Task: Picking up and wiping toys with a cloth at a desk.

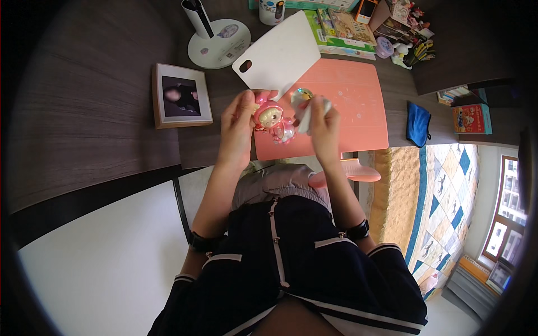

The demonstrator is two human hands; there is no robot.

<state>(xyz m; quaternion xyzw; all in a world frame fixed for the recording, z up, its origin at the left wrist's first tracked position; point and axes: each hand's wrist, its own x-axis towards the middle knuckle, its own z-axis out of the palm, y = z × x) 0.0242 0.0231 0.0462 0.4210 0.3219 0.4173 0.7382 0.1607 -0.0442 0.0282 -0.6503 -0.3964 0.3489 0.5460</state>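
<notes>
A glossy pink figurine with a pale face is held up in my left hand, which grips it by its head. Its body hangs free over the pink desk mat. To the right, my right hand pinches a crumpled white tissue or cloth, a short distance from the figurine. Just beyond that cloth is a small round shiny item; whether it lies on the mat or is in my right hand, I cannot tell. A white board with a handle hole overlaps the mat's far left corner.
A framed photo and a white lamp base stand on the left. Books and pencils are at the back right. A blue pouch lies near the right edge. A pink chair part shows below the desk.
</notes>
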